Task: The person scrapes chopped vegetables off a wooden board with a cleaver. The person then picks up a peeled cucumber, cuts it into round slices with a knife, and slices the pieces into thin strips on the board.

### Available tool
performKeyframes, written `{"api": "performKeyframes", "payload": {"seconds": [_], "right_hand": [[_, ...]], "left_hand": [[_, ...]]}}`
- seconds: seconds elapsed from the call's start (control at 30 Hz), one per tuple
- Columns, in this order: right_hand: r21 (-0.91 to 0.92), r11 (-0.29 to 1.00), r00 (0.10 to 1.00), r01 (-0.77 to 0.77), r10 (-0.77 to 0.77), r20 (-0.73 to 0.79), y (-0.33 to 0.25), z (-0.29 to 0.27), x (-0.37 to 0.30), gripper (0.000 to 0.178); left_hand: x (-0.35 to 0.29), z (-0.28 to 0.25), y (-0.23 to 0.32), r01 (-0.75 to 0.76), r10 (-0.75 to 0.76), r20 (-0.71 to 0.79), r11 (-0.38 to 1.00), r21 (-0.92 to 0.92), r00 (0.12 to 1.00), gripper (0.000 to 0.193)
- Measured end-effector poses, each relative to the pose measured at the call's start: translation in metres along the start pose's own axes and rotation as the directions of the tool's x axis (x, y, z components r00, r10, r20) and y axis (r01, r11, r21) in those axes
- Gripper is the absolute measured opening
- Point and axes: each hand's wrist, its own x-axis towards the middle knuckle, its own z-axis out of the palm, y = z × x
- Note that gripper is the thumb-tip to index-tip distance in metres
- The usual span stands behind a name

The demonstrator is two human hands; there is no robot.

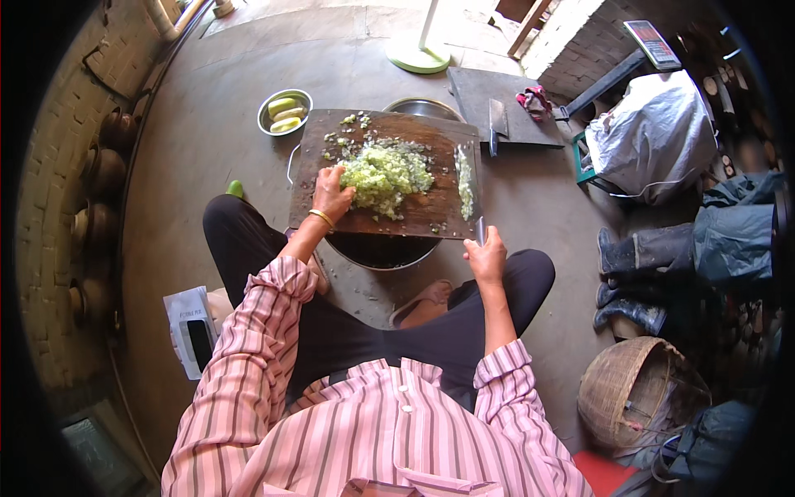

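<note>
A heap of finely chopped pale green vegetable (385, 178) lies on a dark wooden chopping board (331, 132) in front of me. My left hand (332, 192), with a bangle at the wrist, has its fingers bent into the heap's left edge, gripping some of it. At the board's near right corner my right hand (486, 253) is closed around a knife handle (480, 230). A strip of chopped bits (464, 184) runs along the board's right side, just beyond the handle; the blade is hard to make out there. The board rests across a metal basin (389, 257).
A metal bowl (267, 124) with peeled gourd-like pieces stands far left. A cleaver (498, 120) lies on a dark flat panel (464, 87) at far right. A green vegetable piece (235, 189) is by my left knee. Boots (646, 253) and a woven basket (609, 389) are on the right.
</note>
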Motion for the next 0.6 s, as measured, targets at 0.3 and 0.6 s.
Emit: {"api": "performKeyframes", "payload": {"seconds": [0.3,0.6], "right_hand": [[-0.260,0.945,0.964,0.199,-0.141,0.226,-0.030,0.002,-0.061,0.034],[-0.201,0.947,0.914,0.250,-0.163,0.372,-0.037,-0.024,-0.108,0.036]], "left_hand": [[-0.028,0.028,0.017,0.061,-0.060,-0.025,0.998,0.035,0.998,0.039],[-0.089,0.032,0.041,-0.052,0.060,0.127,0.996,-0.068,0.990,0.039]]}}
